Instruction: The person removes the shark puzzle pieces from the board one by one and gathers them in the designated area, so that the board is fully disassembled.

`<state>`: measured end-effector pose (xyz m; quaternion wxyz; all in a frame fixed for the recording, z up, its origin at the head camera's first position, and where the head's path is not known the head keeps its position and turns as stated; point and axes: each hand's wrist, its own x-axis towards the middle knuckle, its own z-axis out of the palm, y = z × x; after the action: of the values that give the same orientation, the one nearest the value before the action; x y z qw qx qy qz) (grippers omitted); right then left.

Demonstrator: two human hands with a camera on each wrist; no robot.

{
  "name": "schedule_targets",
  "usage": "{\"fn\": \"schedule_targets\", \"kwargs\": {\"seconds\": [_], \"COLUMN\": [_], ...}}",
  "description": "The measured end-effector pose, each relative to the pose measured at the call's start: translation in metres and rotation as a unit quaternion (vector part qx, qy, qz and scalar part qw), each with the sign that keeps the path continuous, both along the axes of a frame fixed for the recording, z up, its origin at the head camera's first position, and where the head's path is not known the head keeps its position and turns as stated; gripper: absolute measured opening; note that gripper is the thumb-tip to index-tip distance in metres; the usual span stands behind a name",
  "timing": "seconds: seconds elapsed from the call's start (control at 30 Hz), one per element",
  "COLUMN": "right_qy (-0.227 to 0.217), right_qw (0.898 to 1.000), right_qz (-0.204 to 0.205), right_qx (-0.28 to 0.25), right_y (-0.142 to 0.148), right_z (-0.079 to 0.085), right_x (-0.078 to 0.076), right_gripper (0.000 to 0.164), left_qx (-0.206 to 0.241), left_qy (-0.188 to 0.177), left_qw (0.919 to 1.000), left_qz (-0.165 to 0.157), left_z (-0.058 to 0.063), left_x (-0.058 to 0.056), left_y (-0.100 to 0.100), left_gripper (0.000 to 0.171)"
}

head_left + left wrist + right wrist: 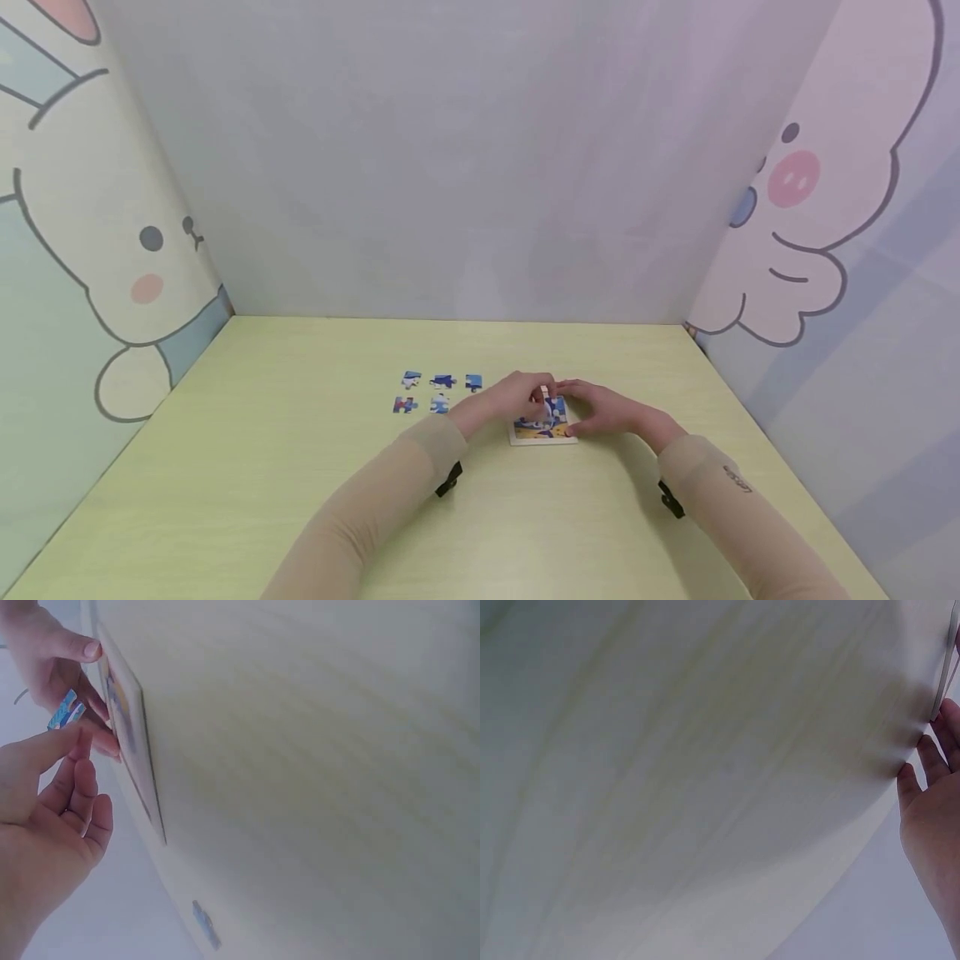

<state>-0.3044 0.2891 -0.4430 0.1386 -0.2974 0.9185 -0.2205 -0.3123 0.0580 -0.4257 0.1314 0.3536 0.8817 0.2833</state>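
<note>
My left hand is over a puzzle board and pinches a small blue jigsaw piece between thumb and forefinger. Its other fingers curl loosely, as the left wrist view shows. The board has a pale frame and a partly filled blue and yellow picture, some of it hidden under the left hand. Along the board's right side lies my right hand, thumb on the edge near the front corner and fingers spread at the far corner. In the right wrist view, the right hand's fingers touch down by the frame, gently bent.
Several loose jigsaw pieces, such as a blue one and a red and blue one, lie in rows left of the board on the pale yellow table. A grey wall stands behind, with printed side panels left and right.
</note>
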Motion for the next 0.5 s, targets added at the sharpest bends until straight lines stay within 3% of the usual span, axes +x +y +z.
{"fn": "schedule_targets", "kwargs": {"seconds": [0.23,0.5], "right_qy": [-0.002,0.008], "right_qw": [1.0,1.0], "right_qz": [-0.014,0.0], "right_qx": [0.017,0.017], "right_y": [0.0,0.0], "right_z": [-0.002,-0.002], "right_x": [-0.002,-0.002], "right_gripper": [0.075,0.073], "left_qx": [0.005,0.018], "left_qy": [0.0,-0.004], "left_qw": [0.9999,0.9993], "left_qz": [-0.012,-0.031], "left_z": [0.014,0.023], "left_x": [-0.001,-0.006], "left_y": [-0.016,-0.036], "left_gripper": [0.02,0.019]}}
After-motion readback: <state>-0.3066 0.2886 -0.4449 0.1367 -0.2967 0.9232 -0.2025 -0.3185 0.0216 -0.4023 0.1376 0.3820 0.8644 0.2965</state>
